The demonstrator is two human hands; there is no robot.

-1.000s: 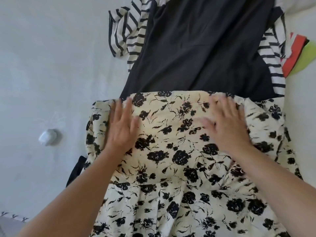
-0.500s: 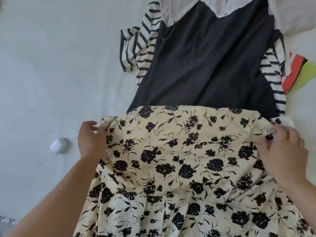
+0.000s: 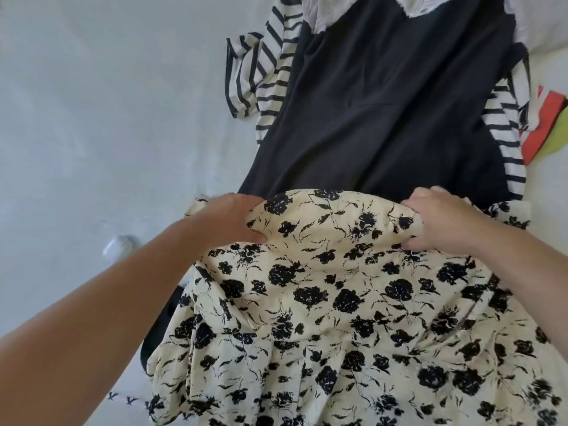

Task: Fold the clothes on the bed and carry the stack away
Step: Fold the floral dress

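White bed (image 3: pixel 92 118) under pile of clothes. Flowery dress (image 3: pixel 338 302) lies on top, near person, over black dress (image 3: pixel 384 103). Left hand (image 3: pixel 227 219) and right hand (image 3: pixel 442 222) pinch its far edge, fingers curled round cloth. Looks soft, light, floppy, maybe slippy. Best held at both corners.

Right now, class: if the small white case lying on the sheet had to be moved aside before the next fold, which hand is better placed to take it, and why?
The left hand. It grips the floral garment on the side where the white case lies, close by on the sheet. The right hand would have to cross over the garment.
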